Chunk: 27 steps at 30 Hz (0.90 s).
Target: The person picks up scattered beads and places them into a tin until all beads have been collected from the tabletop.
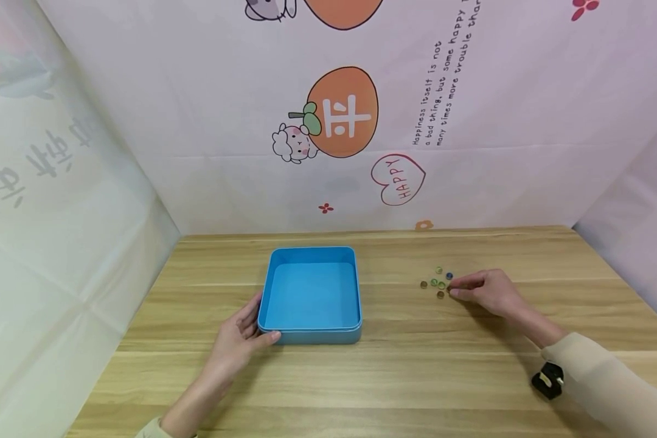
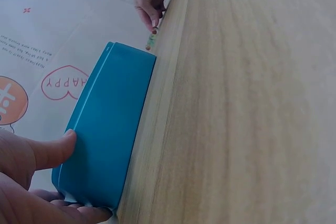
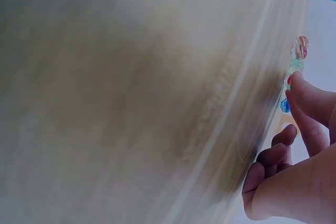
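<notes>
A square blue box point(image 1: 311, 336), without a lid, sits on the wooden table with nothing inside. At its front left corner, my left hand point(image 1: 234, 347) grips it, thumb on the front wall and fingers along the left side. Several small glass marbles lie in a loose cluster right of the box, among them a blue marble point(image 1: 449, 276), a green marble point(image 1: 434, 282) and a brown marble point(image 1: 424, 285). My right hand point(image 1: 493, 293) pinches a reddish-brown marble point(image 3: 289, 80) between thumb and index finger at the cluster's right edge. Its other fingers are curled near the table.
The wooden table point(image 1: 416, 377) runs back to a printed white cloth point(image 1: 224, 121) hanging behind it. More white cloth hangs at the left point(image 1: 60, 255) and right sides. A black device point(image 1: 548, 381) is strapped at my right sleeve.
</notes>
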Motion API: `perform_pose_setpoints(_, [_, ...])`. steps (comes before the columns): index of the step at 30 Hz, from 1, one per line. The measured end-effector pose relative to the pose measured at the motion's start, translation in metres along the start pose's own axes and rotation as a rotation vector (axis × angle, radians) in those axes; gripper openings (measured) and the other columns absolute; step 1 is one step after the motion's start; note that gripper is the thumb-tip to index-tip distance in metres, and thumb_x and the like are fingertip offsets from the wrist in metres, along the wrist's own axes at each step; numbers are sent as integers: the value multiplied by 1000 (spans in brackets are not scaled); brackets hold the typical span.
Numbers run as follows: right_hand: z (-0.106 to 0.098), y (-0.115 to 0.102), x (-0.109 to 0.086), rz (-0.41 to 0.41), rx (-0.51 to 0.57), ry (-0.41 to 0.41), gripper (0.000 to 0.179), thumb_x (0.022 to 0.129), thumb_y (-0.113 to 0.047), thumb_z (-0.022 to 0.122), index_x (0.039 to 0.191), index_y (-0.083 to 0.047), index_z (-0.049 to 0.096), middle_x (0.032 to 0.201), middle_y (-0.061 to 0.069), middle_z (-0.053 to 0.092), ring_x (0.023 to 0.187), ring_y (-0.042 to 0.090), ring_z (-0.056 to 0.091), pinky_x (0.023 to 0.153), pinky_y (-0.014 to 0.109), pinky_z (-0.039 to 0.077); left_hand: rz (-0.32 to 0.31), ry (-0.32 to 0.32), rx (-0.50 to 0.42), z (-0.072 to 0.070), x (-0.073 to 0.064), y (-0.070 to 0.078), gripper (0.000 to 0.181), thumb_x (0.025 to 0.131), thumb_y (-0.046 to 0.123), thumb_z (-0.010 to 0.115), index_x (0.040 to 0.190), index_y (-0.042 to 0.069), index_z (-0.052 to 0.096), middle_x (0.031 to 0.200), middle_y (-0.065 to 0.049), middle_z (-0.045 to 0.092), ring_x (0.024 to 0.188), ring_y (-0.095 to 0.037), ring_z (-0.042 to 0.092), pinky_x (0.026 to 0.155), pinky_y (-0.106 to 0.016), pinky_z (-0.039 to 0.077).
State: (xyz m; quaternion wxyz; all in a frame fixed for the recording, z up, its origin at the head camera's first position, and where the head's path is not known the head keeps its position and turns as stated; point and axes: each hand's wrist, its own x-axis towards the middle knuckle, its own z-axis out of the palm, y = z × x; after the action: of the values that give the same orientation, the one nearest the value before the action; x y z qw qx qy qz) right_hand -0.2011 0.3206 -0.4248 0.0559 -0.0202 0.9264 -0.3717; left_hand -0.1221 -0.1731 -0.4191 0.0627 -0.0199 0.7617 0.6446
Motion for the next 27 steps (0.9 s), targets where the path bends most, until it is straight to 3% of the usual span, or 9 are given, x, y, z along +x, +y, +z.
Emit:
perform_pose_setpoints(9, [-3,-1,-1,-6,17,29,36,93,-28,84,117,-1,80,122,24,73,104,30,64,73,28,52,11,-2,-4,0,0,-1,89,92,-1,80,165,2,30,167,-22,29,150,-37,35,113,-41,40])
perform_pose_setpoints(14, [-7,-6,-1,7,34,28,40,95,-28,82,121,1,78,126,27,70,98,27,59,65,27,49,8,-2,-8,0,-1,-1,89,92,-2,80,165,2,30,167,-22,29,150,-37,36,113,-42,40])
perform_pose_setpoints(22, [-9,-23,-2,26,63,17,43,96,-37,81,123,-4,79,135,28,64,116,37,56,81,35,47,3,-4,-12,0,-1,-1,89,92,-1,80,165,3,30,168,-22,29,150,-37,35,113,-43,41])
perform_pose_setpoints(27, [-11,-36,-2,21,80,14,44,95,-39,80,123,-5,79,137,27,63,118,37,56,84,37,47,1,-3,-15,0,-1,-1,89,93,-2,80,165,3,29,168,-22,29,150,-38,35,113,-43,41])
